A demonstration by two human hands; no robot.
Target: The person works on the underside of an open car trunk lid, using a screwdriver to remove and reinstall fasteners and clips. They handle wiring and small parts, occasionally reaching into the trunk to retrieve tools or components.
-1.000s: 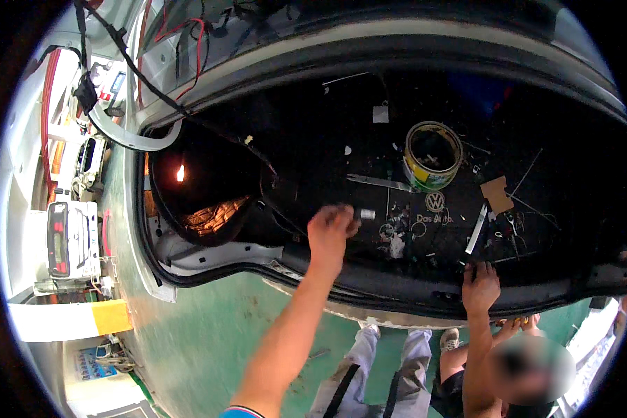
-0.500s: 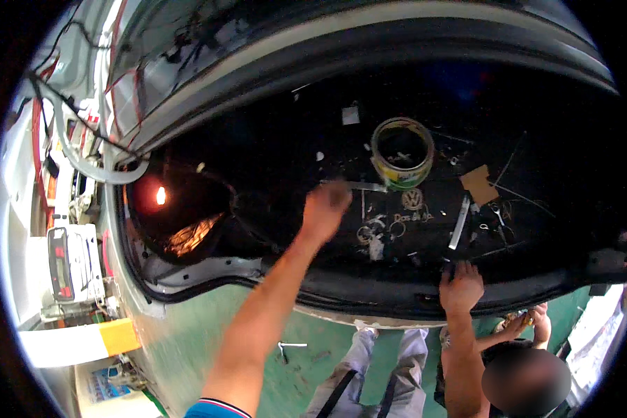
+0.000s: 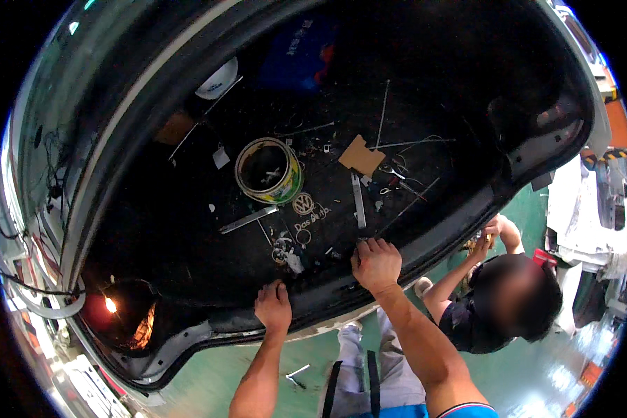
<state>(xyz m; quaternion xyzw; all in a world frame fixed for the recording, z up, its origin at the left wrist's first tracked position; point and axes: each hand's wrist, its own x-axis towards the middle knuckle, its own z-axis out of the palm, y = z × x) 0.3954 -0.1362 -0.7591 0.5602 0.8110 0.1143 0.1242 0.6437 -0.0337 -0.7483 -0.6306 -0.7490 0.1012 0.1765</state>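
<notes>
My left hand (image 3: 273,306) rests at the open trunk's front inner edge, its fingers bent over the black sill (image 3: 320,296). My right hand (image 3: 376,265) grips the same edge farther right, fingers curled over it. Beyond them on the dark mat (image 3: 320,181) stands an open round can (image 3: 272,188) with small bits inside. A metal strip (image 3: 359,202) lies above my right hand, another (image 3: 247,219) below the can. Small rings and scraps (image 3: 291,258) lie between the can and my hands. Cardboard (image 3: 361,157), thin rods (image 3: 383,111) and small tools (image 3: 397,177) lie right of the can.
A person (image 3: 494,292) crouches outside at the right, both hands at the bumper. A lit lamp (image 3: 111,303) glows in the left recess. Wires (image 3: 35,279) hang at the left. A blue item (image 3: 292,56) and a white bowl (image 3: 217,78) sit deeper inside.
The view has turned, shifting the trunk in frame. My left hand has come back from over the mat to the front edge. My right hand remains at that edge.
</notes>
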